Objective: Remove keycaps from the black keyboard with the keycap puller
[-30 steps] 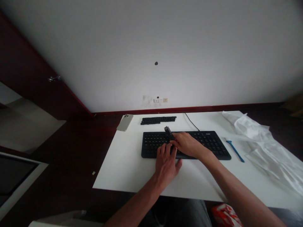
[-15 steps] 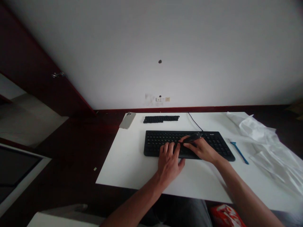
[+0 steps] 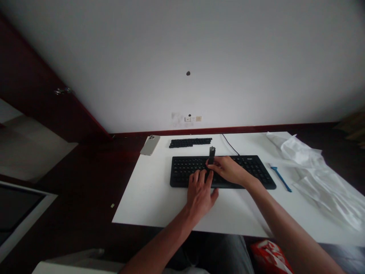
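In the head view, our right hand (image 3: 229, 170) pinched a small dark tool (image 3: 211, 155) between its fingertips, and the tool sat over the back edge of a black keyboard (image 3: 185, 176). Our left hand (image 3: 200, 196) lay just beside the right, its fingers spread and touching the front keys. Our right fingers covered the tool's lower end. Its long axis ran nearly straight up the view, with the upper end pointing away from us toward the wall. Behind the keyboard, a double row of loose keycaps (image 3: 190, 143) lay on the white table (image 3: 148, 205), near a pale smartphone (image 3: 149, 145) with its back up. A black cable (image 3: 230, 145) ran off the far edge. To the right lay a blue plastic tool (image 3: 281, 179) beside crumpled white plastic sheeting (image 3: 313, 179).
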Demonstrator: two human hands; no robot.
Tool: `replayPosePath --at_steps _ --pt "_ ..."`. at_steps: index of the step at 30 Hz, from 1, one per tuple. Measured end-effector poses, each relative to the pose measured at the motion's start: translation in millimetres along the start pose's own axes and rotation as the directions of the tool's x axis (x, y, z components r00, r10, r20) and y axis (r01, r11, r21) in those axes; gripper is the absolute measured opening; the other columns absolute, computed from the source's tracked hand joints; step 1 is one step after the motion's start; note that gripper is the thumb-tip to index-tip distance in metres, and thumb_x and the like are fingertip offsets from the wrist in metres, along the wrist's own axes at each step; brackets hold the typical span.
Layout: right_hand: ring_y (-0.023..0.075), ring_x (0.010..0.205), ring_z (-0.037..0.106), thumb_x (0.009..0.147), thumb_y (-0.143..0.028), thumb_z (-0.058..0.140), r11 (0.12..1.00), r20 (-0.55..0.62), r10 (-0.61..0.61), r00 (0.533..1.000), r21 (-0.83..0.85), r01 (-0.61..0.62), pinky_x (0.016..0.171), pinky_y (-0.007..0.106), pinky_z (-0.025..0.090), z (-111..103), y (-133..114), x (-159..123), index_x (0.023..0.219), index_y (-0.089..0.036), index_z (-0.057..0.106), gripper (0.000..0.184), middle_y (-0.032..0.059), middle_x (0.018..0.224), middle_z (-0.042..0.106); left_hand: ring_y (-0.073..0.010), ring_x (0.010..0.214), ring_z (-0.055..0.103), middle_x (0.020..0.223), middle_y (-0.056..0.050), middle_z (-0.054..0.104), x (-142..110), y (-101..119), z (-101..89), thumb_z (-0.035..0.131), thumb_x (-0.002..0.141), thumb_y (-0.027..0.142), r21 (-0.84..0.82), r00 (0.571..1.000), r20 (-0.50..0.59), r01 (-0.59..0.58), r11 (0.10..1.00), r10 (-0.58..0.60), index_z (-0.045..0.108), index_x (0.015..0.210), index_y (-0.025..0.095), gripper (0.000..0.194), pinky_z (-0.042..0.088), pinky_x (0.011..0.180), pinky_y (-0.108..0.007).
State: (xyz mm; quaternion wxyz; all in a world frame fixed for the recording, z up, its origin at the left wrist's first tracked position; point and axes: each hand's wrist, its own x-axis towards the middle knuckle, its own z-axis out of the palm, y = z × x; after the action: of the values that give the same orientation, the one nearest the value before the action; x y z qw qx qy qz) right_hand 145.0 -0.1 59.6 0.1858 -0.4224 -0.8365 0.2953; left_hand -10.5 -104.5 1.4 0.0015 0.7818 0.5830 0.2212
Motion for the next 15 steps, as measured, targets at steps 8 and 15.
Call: replayPosePath --at_steps 8,15 --pt "0.0258 0.085 0.074 0.096 -0.028 0.058 0.997 0.044 0.020 0.999 -0.077 -0.016 0.076 0.031 0.051 -8.8 -8.6 0.4 0.100 -0.018 0.076 0.020 0.0091 0.091 0.079 -0.0325 0.122 0.049 0.135 -0.012 0.056 -0.5 -1.9 1.2 0.069 0.089 0.042 -0.018 1.000 -0.011 0.001 1.000 -0.001 0.053 0.144 0.021 0.061 0.045 0.103 -0.052" --pt "0.0234 0.079 0.074 0.095 -0.028 0.058 0.999 0.017 0.040 0.999 -0.026 -0.039 0.071 0.030 0.050 -3.9 -6.3 1.2 0.102 -0.019 0.075 0.020 0.0057 0.087 0.079 -0.0325 0.121 0.049 0.133 -0.012 0.056 -0.2 -0.6 -0.5 0.068 0.089 0.042 -0.016 1.000 0.007 0.011 1.000 -0.011 0.053 0.143 0.020 0.060 0.045 0.102 -0.050"
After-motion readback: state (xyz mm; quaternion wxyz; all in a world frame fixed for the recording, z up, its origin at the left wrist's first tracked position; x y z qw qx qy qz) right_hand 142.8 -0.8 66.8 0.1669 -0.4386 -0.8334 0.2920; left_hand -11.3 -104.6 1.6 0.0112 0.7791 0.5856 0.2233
